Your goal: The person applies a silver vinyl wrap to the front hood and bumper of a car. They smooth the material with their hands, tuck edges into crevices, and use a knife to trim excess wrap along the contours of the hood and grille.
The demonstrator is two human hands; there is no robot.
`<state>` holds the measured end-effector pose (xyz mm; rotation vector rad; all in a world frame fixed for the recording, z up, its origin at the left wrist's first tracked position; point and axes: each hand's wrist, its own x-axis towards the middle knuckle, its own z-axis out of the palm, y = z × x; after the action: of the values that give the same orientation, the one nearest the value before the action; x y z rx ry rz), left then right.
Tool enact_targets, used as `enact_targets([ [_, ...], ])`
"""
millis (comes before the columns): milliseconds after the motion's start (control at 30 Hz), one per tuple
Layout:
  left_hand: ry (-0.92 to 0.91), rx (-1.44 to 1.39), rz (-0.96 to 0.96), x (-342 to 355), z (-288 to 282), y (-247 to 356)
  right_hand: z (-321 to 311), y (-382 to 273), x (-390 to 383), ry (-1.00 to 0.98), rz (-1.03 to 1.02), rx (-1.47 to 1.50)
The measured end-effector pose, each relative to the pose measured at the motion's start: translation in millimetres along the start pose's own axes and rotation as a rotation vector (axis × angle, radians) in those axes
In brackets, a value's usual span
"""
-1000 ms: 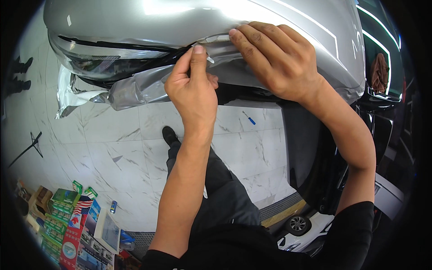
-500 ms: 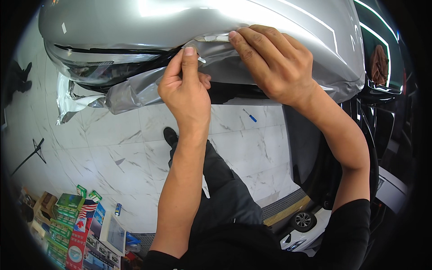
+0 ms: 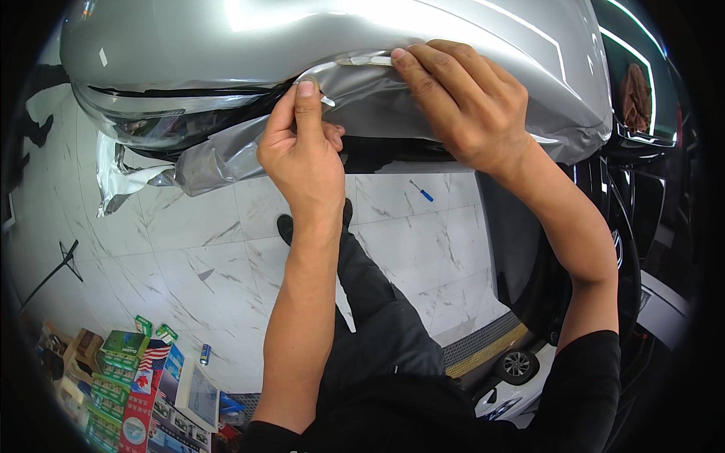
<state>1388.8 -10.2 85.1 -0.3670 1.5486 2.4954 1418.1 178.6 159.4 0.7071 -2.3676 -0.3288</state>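
Observation:
A silver car body (image 3: 302, 38) stretches across the top, a headlight (image 3: 162, 124) at its left. Loose silver wrap film (image 3: 366, 94) hangs in folds from the panel edge beside the headlight. My left hand (image 3: 302, 147) pinches this film between thumb and fingers, with a small white end sticking out by the thumb. To its right, my right hand (image 3: 476, 106) has its fingers closed at the film's upper edge, against the panel. A pale, shiny strip (image 3: 366, 60) lies along the edge between the two hands. My right palm and the undersides of its fingers are hidden.
Crumpled shiny film (image 3: 113, 181) dangles below the headlight. On the tiled floor lie a blue-handled tool (image 3: 423, 192) and a blue can (image 3: 205, 353). Stacked boxes (image 3: 124, 377) stand lower left. A brown cloth (image 3: 636, 98) rests on a dark car at right. Another person's leg (image 3: 38, 128) shows far left.
My left hand has shifted slightly left with the pinched film, and my right hand slightly right along the edge. The other person's leg at far left has moved.

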Motion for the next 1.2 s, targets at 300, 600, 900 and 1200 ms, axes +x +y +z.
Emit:
enact_targets([
  [300, -0.025, 0.02, 0.008, 0, -2, -2, -3, 5, -7, 0.029, -0.001, -0.017],
  [600, -0.02, 0.055, 0.01, -2, -3, -1, -9, 6, -15, 0.023, 0.038, -0.016],
  [900, -0.042, 0.077, 0.08, -2, -7, -7, -11, 8, -23, 0.046, 0.067, -0.023],
  [1200, -0.042, 0.125, 0.113, -3, -8, -10, -17, 12, -35, 0.032, 0.091, -0.034],
])
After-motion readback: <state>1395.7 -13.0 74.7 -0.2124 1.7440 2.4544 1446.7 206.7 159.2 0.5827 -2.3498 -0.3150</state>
